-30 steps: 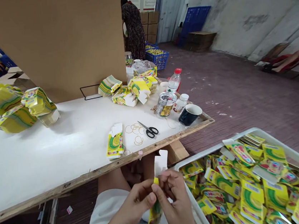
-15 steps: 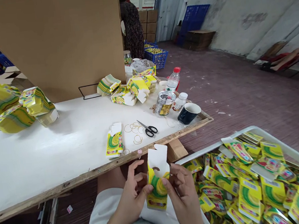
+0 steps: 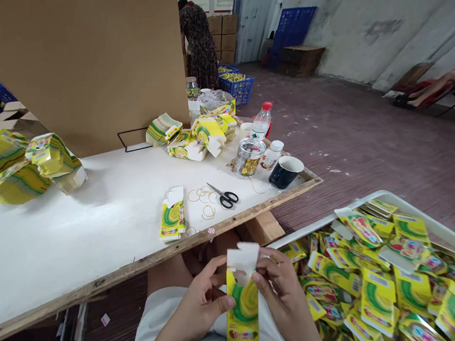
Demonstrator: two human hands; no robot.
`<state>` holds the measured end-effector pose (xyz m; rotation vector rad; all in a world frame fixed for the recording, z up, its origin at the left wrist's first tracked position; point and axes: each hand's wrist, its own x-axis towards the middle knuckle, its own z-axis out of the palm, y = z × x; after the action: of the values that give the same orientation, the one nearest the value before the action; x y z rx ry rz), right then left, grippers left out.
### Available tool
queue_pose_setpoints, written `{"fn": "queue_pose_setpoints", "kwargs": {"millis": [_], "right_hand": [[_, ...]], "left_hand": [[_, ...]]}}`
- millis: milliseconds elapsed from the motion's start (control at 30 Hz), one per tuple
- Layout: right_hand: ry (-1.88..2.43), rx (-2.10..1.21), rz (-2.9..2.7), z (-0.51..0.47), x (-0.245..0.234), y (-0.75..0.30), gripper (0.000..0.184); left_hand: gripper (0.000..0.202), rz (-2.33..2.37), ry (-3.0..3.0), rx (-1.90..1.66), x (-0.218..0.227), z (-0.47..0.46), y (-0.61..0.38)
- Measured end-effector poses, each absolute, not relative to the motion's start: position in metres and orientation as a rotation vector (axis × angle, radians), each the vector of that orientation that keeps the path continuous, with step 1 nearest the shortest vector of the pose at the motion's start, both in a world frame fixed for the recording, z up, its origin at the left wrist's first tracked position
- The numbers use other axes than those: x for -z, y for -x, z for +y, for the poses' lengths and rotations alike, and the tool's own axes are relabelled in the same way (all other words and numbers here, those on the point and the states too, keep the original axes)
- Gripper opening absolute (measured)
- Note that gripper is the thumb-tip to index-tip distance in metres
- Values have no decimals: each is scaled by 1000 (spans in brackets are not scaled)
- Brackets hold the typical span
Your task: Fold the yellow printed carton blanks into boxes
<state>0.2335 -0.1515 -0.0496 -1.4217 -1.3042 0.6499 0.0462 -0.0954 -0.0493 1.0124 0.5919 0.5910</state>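
A workroom with a dark reddish floor [image 3: 371, 137] and stained pale walls. A tall brown cardboard sheet [image 3: 75, 62] stands upright at the back of a long white table [image 3: 74, 237] with a bare wooden edge. To my right, lower than the table, sits a white bin [image 3: 323, 220] heaped with flat yellow-and-green packets [image 3: 381, 290]. A person in a dark patterned dress [image 3: 198, 42] stands far back beside a blue crate [image 3: 238, 84].

Heaps of folded yellow cartons lie on the table: one at the far left [image 3: 25, 166], another near the middle back [image 3: 194, 136].

Over my lap, my left hand [image 3: 204, 304] and right hand [image 3: 282, 290] share one small yellow-and-green carton [image 3: 241, 308], held upright. My left fingers are closed on its left edge, thumb on the front. My right fingers pinch the upper right corner beside its raised white flap [image 3: 243, 256].

On the table's right end stand a dark cup [image 3: 287, 172], a glass jar [image 3: 249, 157] and a red-capped bottle [image 3: 261, 123]. Nearer me lie a small flat stack of cartons [image 3: 171, 218], black-handled scissors [image 3: 224, 195] and loose rubber bands [image 3: 204, 198].
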Motion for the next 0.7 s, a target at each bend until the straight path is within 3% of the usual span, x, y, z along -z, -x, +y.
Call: {"fn": "queue_pose_setpoints", "kwargs": {"millis": [167,367,700], "right_hand": [[1417,-642,-1393,-150,44,-242,32],[1586,-973,-1270,-147,40,-235,31],[1638,-708,-1384,-149,44,-235,25]], "left_hand": [[40,764,-1172,-704,54,-93,-49],[47,748,-1176,-666,55,-95,-50],[50,736,-1105,-660,49,-96,-59]]}}
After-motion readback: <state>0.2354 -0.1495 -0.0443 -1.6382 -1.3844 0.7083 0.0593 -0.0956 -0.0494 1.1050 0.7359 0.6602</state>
